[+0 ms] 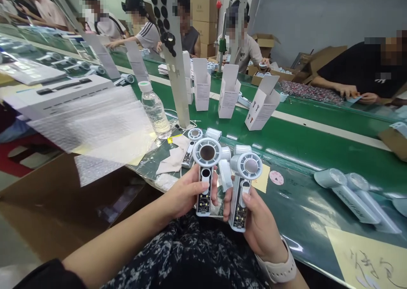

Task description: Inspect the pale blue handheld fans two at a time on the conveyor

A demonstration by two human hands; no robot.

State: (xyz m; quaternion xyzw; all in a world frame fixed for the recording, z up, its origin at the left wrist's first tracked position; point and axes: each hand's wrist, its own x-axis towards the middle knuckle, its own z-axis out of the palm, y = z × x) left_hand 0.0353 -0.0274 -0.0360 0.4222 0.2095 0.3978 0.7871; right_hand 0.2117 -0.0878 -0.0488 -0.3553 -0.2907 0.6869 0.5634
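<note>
The left hand (186, 193) grips one handheld fan (206, 172) by its handle, thumb on the front; the right hand (259, 221) clasps a second fan (242, 187) likewise, just beside it. Both circuit faces point upward, presumably for easy viewing. Right of the right hand, two lettered fans (356, 204) lie flat, perhaps so they won't topple. Beyond both hands, white boxes (229, 98) stand upright, flaps raised, seemingly for access from above.

bottle (155, 110) and post (179, 91) block forward-left; room lies right of the sticker (276, 178).
</note>
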